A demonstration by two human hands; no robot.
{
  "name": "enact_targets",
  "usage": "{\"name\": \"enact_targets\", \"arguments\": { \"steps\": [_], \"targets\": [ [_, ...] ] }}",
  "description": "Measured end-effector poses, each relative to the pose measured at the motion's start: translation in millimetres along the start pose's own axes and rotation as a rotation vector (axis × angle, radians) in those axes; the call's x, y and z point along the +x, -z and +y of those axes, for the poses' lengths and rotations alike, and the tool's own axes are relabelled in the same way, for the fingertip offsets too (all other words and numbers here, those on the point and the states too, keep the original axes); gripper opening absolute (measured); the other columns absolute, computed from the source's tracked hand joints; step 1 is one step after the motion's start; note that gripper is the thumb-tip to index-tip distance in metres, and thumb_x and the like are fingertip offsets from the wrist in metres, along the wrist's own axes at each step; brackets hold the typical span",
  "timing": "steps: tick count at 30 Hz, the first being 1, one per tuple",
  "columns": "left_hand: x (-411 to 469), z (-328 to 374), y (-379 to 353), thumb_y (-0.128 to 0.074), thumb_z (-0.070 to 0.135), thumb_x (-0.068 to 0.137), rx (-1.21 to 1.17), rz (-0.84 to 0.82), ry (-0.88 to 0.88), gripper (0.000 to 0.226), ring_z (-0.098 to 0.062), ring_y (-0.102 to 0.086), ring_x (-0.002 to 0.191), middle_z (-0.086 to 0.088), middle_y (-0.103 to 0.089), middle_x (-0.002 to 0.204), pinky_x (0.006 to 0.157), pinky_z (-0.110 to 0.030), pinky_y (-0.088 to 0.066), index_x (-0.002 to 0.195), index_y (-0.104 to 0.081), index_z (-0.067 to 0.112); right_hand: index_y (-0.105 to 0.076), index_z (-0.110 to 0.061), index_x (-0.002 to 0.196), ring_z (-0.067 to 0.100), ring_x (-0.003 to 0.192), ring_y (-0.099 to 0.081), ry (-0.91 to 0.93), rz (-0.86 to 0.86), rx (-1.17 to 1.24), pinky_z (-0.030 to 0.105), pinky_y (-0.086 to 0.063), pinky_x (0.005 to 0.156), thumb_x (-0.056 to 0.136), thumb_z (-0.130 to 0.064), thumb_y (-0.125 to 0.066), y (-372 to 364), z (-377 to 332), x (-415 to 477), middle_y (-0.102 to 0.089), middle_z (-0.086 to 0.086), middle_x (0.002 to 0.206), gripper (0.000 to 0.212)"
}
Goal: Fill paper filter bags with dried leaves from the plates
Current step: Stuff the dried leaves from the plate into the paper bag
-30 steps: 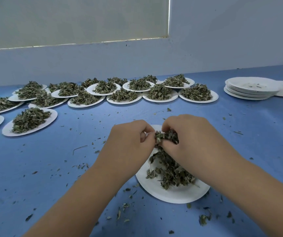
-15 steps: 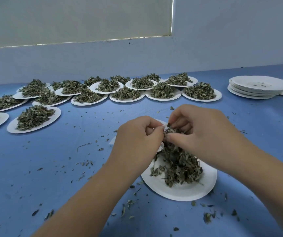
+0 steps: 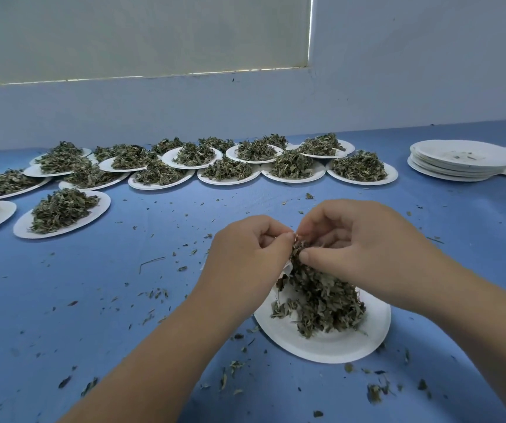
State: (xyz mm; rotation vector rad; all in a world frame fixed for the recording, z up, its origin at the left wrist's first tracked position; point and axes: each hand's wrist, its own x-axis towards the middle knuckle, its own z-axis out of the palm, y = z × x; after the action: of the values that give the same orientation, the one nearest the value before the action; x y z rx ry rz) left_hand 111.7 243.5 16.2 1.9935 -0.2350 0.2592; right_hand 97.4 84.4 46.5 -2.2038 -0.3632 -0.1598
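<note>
While my left hand (image 3: 245,254) pinches the filter bag (image 3: 287,267) above the plate (image 3: 322,349), my right hand (image 3: 364,251) grips dried leaves (image 3: 322,297). Flimsy paper, brittle leaves — I'd hold the rim, gently.

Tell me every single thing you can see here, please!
leaf plates: about fifteen, overlapping, white with green-brown heaps, back rows
near plate: one, white, below both grips
dried leaves: one heap, green-brown, on the near plate
filter bag: one, white, between the grips, mostly hidden
empty plates: one stack, white, far right
crumbs: many, dark, scattered on the table
table: one, blue, under everything
blind: one, pale, on the wall behind
left grip: one, pinches the filter bag's edge
right grip: one, pinches dried leaves at the bag
</note>
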Motion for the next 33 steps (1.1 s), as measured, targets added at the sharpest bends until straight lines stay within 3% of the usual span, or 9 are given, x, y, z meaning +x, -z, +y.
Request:
{"name": "enact_targets", "arguments": {
  "steps": [2,8,12,15,17,22,27,30,33],
  "targets": [
    [-1,-1,0,-0.065,0.023,0.087,0.0,-0.005,-0.004,0.015,0.002,-0.042,0.039,0.014,-0.051,0.046,0.04,-0.006,-0.029,0.075,-0.071,0.027,-0.066,-0.027,0.078,0.006,0.07,-0.067,0.007,0.009,0.027,0.023,-0.055,0.068,0.073,-0.011,-0.077,0,3,2,-0.071,-0.011,0.078,0.019],
    [-1,-1,0,-0.064,0.021,0.089,-0.068,-0.022,0.005,0.014,0.003,-0.045,0.036,0.017,-0.051,0.042,0.04,-0.006,-0.03,0.077,-0.071,0.024,-0.065,-0.028,0.066,-0.007,0.053,-0.054,0.062,0.094,0.044,0.004,-0.038,0.054,0.068,-0.015,-0.082,-6,12,6,-0.064,-0.02,0.067,0.022],
    [-1,-1,1,-0.064,0.021,0.09,-0.121,-0.026,0.015,0.014,0.002,-0.045,0.037,0.015,-0.051,0.043,0.043,-0.011,-0.038,0.078,-0.071,0.022,-0.062,-0.034,0.086,-0.001,0.073,-0.058,-0.042,0.117,0.078,0.01,-0.043,0.064,0.063,-0.035,-0.082,-4,21,12,-0.063,-0.019,0.087,0.031],
    [-2,-1,1,-0.062,0.019,0.091,-0.144,-0.043,0.026,0.016,0.002,-0.043,0.037,0.016,-0.047,0.042,0.043,-0.011,-0.037,0.078,-0.07,0.022,-0.061,-0.041,0.108,-0.003,0.087,-0.063,-0.183,-0.04,0.171,0.017,-0.046,0.071,0.068,-0.039,-0.078,-1,23,14,-0.064,-0.018,0.106,0.044],
    [-3,1,1,-0.062,0.018,0.091,-0.174,-0.064,0.045,0.018,0.001,-0.041,0.037,0.015,-0.044,0.041,0.041,-0.01,-0.037,0.076,-0.07,0.022,-0.064,-0.04,0.113,-0.003,0.09,-0.065,-0.201,-0.153,0.232,0.018,-0.045,0.076,0.075,-0.033,-0.076,1,22,14,-0.069,-0.015,0.106,0.04],
    [-4,4,1,-0.065,0.022,0.09,-0.121,-0.063,0.001,0.018,-0.004,-0.036,0.037,0.013,-0.045,0.042,0.042,-0.016,-0.031,0.074,-0.071,0.027,-0.075,-0.024,0.09,0.013,0.085,-0.07,-0.189,-0.176,0.272,0.031,-0.05,0.086,0.077,-0.019,-0.074,-2,20,14,-0.075,-0.001,0.087,0.014],
    [-9,6,-3,-0.062,0.019,0.09,-0.027,-0.071,-0.059,0.016,-0.001,-0.038,0.038,0.012,-0.046,0.045,0.041,-0.008,-0.027,0.078,-0.071,0.024,-0.07,-0.025,0.073,0.003,0.061,-0.058,-0.141,0.02,0.034,0.024,-0.047,0.063,0.071,-0.025,-0.073,-15,22,17,-0.07,-0.006,0.07,0.004],
    [-9,6,-5,-0.062,0.018,0.09,-0.003,-0.06,-0.051,0.016,-0.001,-0.039,0.039,0.011,-0.047,0.046,0.042,-0.008,-0.028,0.077,-0.071,0.023,-0.069,-0.03,0.074,0.001,0.063,-0.059,-0.09,0.033,-0.084,0.022,-0.047,0.06,0.073,-0.029,-0.07,-17,21,15,-0.068,-0.011,0.069,0.002],
    [-8,4,-4,-0.063,0.021,0.09,-0.009,-0.046,-0.022,0.016,-0.001,-0.038,0.038,0.011,-0.047,0.044,0.041,-0.008,-0.028,0.077,-0.071,0.025,-0.071,-0.035,0.087,-0.002,0.077,-0.065,-0.075,-0.046,-0.055,0.026,-0.053,0.076,0.079,-0.037,-0.068,-9,20,10,-0.072,-0.016,0.08,0.008]
  ]
}}
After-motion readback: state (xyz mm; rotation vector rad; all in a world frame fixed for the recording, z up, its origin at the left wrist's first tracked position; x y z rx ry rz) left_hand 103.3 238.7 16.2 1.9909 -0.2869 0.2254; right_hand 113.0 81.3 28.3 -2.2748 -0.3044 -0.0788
